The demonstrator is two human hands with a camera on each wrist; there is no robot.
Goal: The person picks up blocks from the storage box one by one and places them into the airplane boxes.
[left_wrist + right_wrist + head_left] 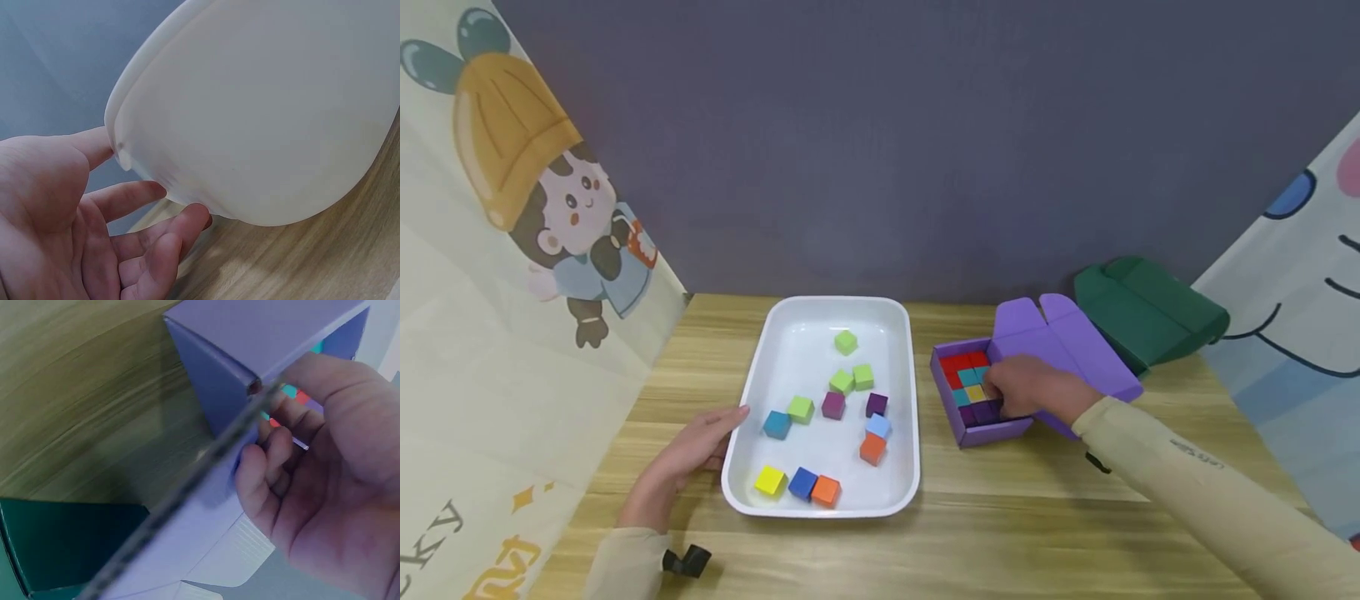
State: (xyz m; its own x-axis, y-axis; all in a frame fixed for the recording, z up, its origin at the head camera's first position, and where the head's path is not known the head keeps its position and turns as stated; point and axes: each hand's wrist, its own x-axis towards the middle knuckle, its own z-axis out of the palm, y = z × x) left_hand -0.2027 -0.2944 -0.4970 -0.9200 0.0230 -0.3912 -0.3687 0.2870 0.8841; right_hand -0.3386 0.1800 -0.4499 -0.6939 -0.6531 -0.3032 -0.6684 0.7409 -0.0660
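A white tray stands on the table with several loose coloured cubes in it. At its left side is my left hand; the left wrist view shows the thumb over the tray's rim and the index finger against the wall below, pinching the edge. To the right sits a small purple box, lid folded back, holding red, teal, yellow and dark purple cubes in rows. My right hand reaches over its right wall with bent fingers; thumb and index fingertips are hidden inside, so I cannot tell whether they pinch a cube.
Behind the purple lid lies a dark green box at the back right. A grey-blue panel borders the wooden table at the back. Printed cloths hang at the left and right sides.
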